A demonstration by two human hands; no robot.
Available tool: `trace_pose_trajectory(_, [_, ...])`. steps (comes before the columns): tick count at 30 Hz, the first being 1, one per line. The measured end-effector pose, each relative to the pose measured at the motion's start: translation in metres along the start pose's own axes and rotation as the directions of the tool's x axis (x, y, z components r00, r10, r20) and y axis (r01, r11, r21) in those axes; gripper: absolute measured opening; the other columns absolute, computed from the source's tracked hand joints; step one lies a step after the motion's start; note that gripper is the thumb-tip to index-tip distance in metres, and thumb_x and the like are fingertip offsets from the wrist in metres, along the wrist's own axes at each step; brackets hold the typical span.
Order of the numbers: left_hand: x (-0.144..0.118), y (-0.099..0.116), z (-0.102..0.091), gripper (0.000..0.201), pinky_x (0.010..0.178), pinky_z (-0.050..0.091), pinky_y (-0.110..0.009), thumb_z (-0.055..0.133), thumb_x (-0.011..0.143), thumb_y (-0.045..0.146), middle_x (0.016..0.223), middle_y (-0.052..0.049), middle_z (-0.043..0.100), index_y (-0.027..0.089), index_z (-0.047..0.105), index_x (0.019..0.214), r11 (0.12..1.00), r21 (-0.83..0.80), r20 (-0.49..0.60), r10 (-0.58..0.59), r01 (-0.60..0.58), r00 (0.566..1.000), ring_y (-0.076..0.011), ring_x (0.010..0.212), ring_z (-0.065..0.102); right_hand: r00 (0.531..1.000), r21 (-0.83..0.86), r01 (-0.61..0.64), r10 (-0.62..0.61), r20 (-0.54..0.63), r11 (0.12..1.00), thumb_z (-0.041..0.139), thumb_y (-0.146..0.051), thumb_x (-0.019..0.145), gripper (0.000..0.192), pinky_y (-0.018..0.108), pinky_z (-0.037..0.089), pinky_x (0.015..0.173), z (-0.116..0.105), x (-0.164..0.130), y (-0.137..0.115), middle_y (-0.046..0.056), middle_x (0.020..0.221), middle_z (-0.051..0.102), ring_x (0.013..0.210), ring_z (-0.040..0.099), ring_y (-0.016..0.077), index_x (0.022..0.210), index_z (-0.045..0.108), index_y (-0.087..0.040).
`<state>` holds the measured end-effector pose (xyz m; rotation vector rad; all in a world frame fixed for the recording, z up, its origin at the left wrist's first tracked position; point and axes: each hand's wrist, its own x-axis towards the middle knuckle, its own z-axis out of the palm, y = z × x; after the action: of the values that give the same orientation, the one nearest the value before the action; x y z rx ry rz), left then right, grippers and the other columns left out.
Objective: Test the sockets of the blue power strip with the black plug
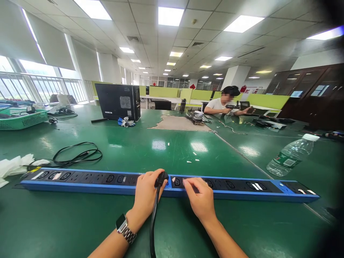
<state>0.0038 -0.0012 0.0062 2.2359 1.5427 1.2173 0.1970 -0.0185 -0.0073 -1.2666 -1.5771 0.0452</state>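
A long blue power strip (107, 189) with black socket panels lies across the green table in front of me. Near its middle, my left hand (147, 190) is closed around a black power plug (162, 178), whose thick cord (152, 225) runs down toward me. Whether the plug's pins are in a socket is hidden. Just right of it, my right hand (201, 197) rests at the strip with thumb and forefinger pinched together over the sockets. Something small and pale may be at those fingertips, too small to name.
A coiled black cable (80, 156) and white tissue (16, 166) lie at left, near a green basket (25, 120). Farther back stand a black computer case (118, 102) and gloves (125, 122). At right is a water bottle (291, 156); a person (228, 104) sits across the table.
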Motion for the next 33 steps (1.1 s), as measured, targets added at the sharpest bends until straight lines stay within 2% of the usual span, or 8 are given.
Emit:
trace_pose_trajectory(9, [0.001,0.007,-0.004,0.029,0.086,0.050,-0.040,0.056,0.087,0.027,0.100,-0.009,0.071,0.022,0.066,0.113,0.996,0.050,0.028,0.073,-0.075,0.997,-0.0238,0.093,0.065,1.000,0.016,-0.004,0.004,-0.005,1.000,0.054,-0.034,0.090,0.028,0.031,0.043,0.068,0.000,0.000,-0.002,0.002,0.069,0.068,0.068,0.060,0.0181,0.069,0.068,-0.022])
trace_pose_trajectory(13, [0.002,0.007,-0.005,0.029,0.084,0.050,-0.040,0.057,0.086,0.027,0.099,-0.009,0.072,0.022,0.067,0.112,0.993,0.094,0.050,0.065,-0.070,0.997,-0.0243,0.091,0.065,1.000,0.016,-0.004,0.004,-0.017,1.000,0.054,-0.034,0.090,0.028,0.031,0.043,0.068,-0.001,0.000,-0.002,0.002,0.069,0.068,0.068,0.060,0.0180,0.069,0.068,-0.022])
trace_pose_trajectory(18, [0.001,0.011,-0.002,0.030,0.087,0.047,-0.042,0.059,0.084,0.020,0.101,-0.008,0.073,0.023,0.066,0.113,0.984,0.131,0.079,0.113,-0.123,0.990,-0.0268,0.101,0.062,1.000,0.004,0.001,-0.001,-0.001,1.000,0.053,-0.033,0.091,0.027,0.031,0.041,0.069,-0.001,0.000,0.000,0.001,0.071,0.069,0.070,0.060,0.0183,0.070,0.067,-0.022])
trace_pose_trajectory(23, [-0.003,0.012,0.002,0.039,0.086,0.046,-0.042,0.057,0.081,0.010,0.105,-0.006,0.073,0.023,0.065,0.116,0.976,0.163,0.101,0.130,-0.146,0.986,-0.0259,0.101,0.061,0.992,-0.074,0.065,-0.057,0.109,0.995,0.058,-0.028,0.085,0.011,0.035,0.040,0.078,0.002,-0.001,-0.005,0.002,0.087,0.071,0.084,0.061,0.0216,0.087,0.068,-0.024])
trace_pose_trajectory(27, [-0.005,0.007,0.004,0.041,0.090,0.045,-0.042,0.055,0.081,0.010,0.108,-0.006,0.073,0.022,0.063,0.119,0.980,0.144,0.095,0.125,-0.138,0.988,-0.0248,0.103,0.061,0.979,-0.140,0.145,-0.121,0.167,0.979,0.061,-0.027,0.079,0.022,0.040,0.037,0.088,0.009,-0.002,-0.019,0.004,0.098,0.069,0.095,0.058,0.0240,0.101,0.065,-0.023])
trace_pose_trajectory(30, [-0.007,0.003,0.004,0.051,0.098,0.042,-0.042,0.053,0.081,0.011,0.118,-0.008,0.069,0.020,0.055,0.131,0.978,0.135,0.121,0.143,-0.159,0.982,-0.0246,0.112,0.059,0.974,-0.184,0.191,-0.163,0.157,0.964,0.056,-0.025,0.080,0.027,0.042,0.034,0.091,0.017,-0.004,-0.029,0.005,0.098,0.067,0.095,0.056,0.0242,0.107,0.063,-0.022])
trace_pose_trajectory(33, [-0.009,0.001,0.006,0.070,0.105,0.037,-0.046,0.050,0.078,0.011,0.130,-0.012,0.062,0.014,0.035,0.145,0.968,0.177,0.155,0.151,-0.177,0.976,-0.0276,0.123,0.053,0.968,-0.212,0.232,-0.203,0.149,0.949,0.054,-0.022,0.079,0.033,0.043,0.033,0.091,0.026,-0.006,-0.033,0.007,0.099,0.065,0.095,0.054,0.0245,0.111,0.061,-0.019])
